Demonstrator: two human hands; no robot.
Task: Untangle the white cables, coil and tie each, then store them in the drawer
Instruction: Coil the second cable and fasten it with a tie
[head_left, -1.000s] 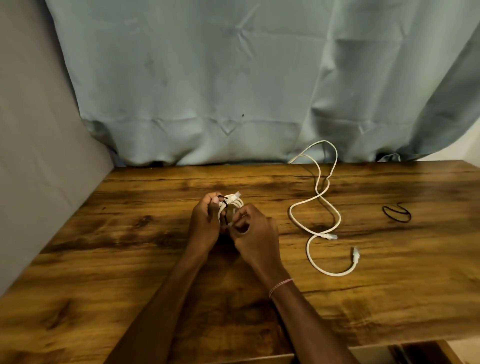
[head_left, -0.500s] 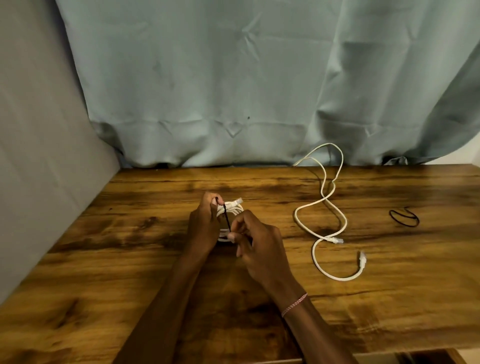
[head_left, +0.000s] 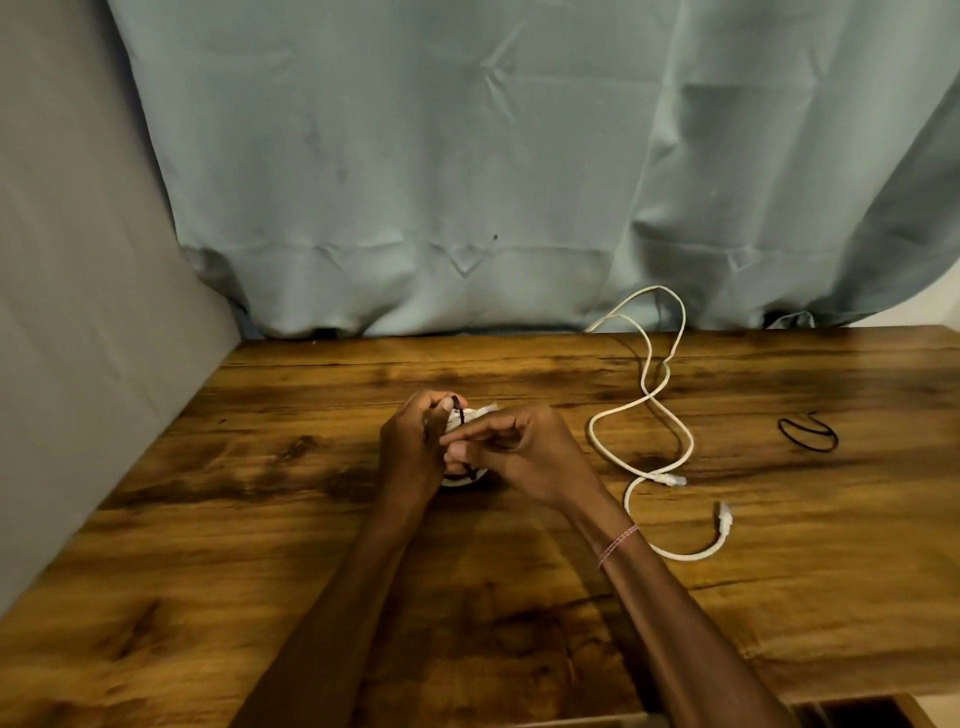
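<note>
Left hand (head_left: 415, 441) grips the coiled cable (head_left: 480, 412) just above mid-table (head_left: 260, 467). Right hand (head_left: 524, 457) pinches the black tie (head_left: 460, 413) stretched across it. Risk: the tie slips from my fingertips and the coil springs loose. The second cable (head_left: 644, 395) lies uncoiled to the right.

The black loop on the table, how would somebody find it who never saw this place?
Look at the wooden table before the blue-green curtain, then along its right side. Beyond the loose white cable lies a thin black band, flat on the wood. It is small, dark and touched by nothing, unlike the long pale cable.
</note>
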